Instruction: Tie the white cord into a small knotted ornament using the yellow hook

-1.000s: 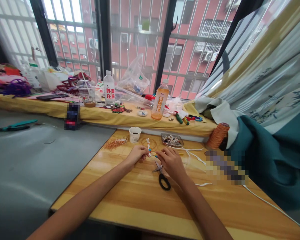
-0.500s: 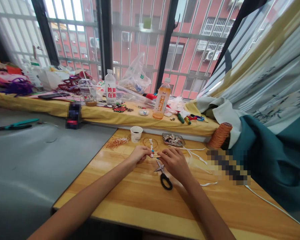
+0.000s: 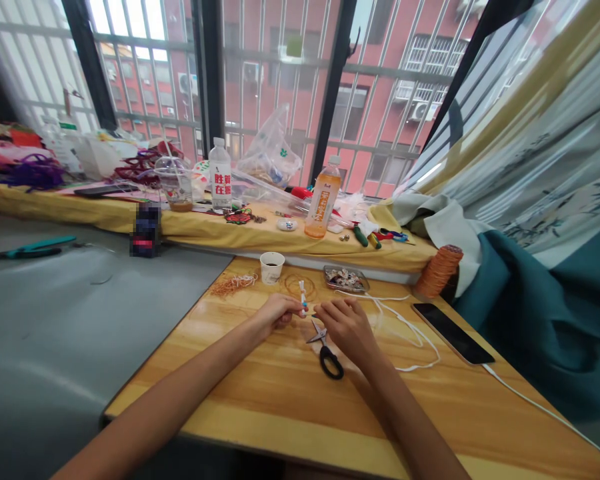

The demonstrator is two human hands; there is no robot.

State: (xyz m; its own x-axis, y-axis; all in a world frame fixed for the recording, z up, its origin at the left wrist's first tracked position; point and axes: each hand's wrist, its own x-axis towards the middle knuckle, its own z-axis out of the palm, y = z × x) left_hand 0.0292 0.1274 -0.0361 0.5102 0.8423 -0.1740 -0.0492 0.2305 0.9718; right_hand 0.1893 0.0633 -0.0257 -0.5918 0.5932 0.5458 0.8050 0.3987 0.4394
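Nearest the camera, the wooden table [image 3: 260, 407] has a wide bare stretch along its front edge, plenty of elbow room; its left edge drops off to a grey surface [image 3: 55, 333]. Black-handled scissors [image 3: 326, 351] lie just under the right hand [image 3: 347, 325], whose fingers are curled loosely toward the middle, can't tell if they're gripping anything. The left hand [image 3: 276, 311] pinches a small white-wrapped piece [image 3: 303, 295] that stands upright between both hands, tiny, with a blue bit at its foot. White cord [image 3: 405, 327] loops to the right, a phone [image 3: 453, 333] beside it. Farther back: paper cup [image 3: 271, 267], small tray [image 3: 345, 279], orange thread spool [image 3: 437, 271], then the cluttered yellow sill [image 3: 205, 230].
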